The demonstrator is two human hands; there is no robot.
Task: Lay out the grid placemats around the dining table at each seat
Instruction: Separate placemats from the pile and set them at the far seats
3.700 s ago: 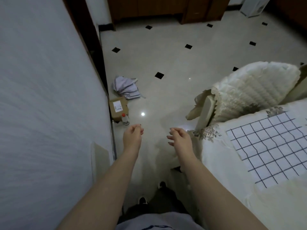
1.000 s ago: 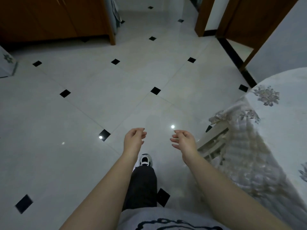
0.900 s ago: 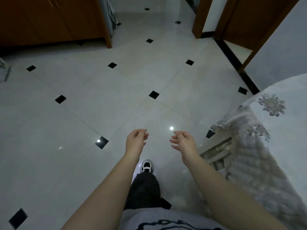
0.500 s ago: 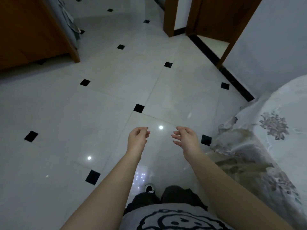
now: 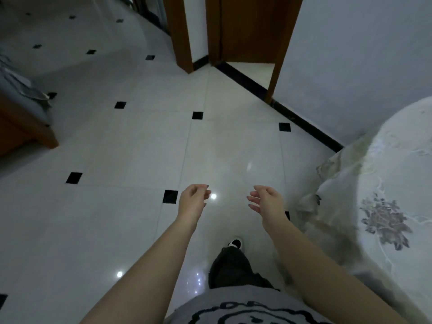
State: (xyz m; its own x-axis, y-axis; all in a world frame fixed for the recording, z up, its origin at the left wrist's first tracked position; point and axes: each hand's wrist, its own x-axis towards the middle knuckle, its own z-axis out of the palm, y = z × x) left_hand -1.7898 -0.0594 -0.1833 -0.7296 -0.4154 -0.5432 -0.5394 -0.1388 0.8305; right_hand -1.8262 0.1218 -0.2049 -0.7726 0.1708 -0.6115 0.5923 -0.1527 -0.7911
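Note:
No grid placemat shows in the head view. The dining table, round and draped in a pale cloth with grey flower prints, fills the right edge. My left hand floats over the floor in front of me, fingers loosely curled with nothing in them. My right hand is level with it, a short way left of the hanging cloth, fingers apart and holding nothing. Neither hand touches the table.
White floor tiles with small black squares spread ahead. A wooden door frame and an open doorway stand at the back. A grey wall with a dark skirting runs behind the table. A wooden cabinet corner sits at the left.
My view has swung right around the table as I walk; the doorway and wall came nearer, and the placemat seen earlier is out of sight. Both hands stay empty in front of me.

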